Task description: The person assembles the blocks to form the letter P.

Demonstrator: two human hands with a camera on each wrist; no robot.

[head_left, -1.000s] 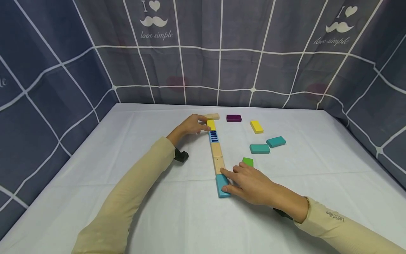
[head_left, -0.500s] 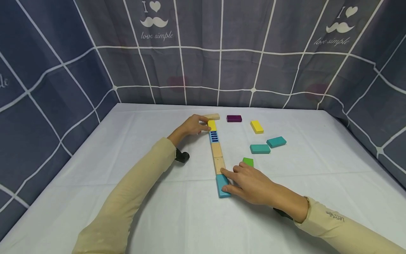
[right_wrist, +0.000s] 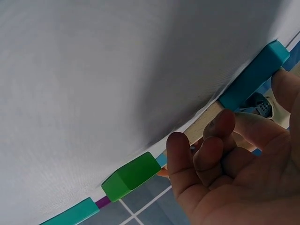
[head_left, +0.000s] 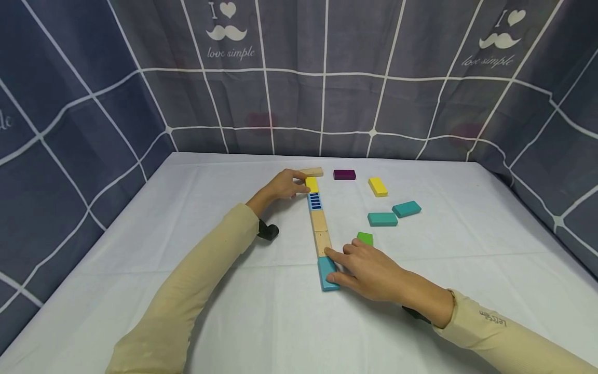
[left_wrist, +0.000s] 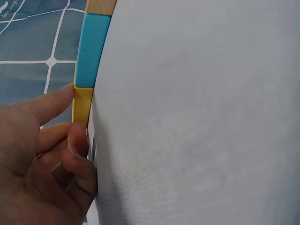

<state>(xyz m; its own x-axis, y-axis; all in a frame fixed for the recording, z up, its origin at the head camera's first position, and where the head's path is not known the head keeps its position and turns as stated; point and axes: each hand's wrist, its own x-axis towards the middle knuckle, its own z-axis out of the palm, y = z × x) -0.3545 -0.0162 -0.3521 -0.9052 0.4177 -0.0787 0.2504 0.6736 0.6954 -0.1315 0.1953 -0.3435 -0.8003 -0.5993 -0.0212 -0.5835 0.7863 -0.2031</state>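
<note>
A row of flat blocks runs away from me on the white table (head_left: 196, 197): cyan block (head_left: 325, 271) nearest, two plain wooden blocks (head_left: 320, 231), a blue striped block (head_left: 315, 201), and a yellow block (head_left: 311, 184) at the far end. My left hand (head_left: 303, 184) pinches the yellow block (left_wrist: 82, 105) between thumb and forefinger at the far end. At the near end my right hand (head_left: 328, 265) holds the cyan block (right_wrist: 253, 75), forefinger at its joint with the wood and thumb by its near corner.
Loose blocks lie right of the row: a green one (head_left: 365, 238) just behind my right hand, two teal ones (head_left: 382, 219), a second yellow one (head_left: 378, 187), a purple one (head_left: 344, 174) and a wooden one (head_left: 312, 171). Checked grey cloth walls (head_left: 327, 104) enclose three sides.
</note>
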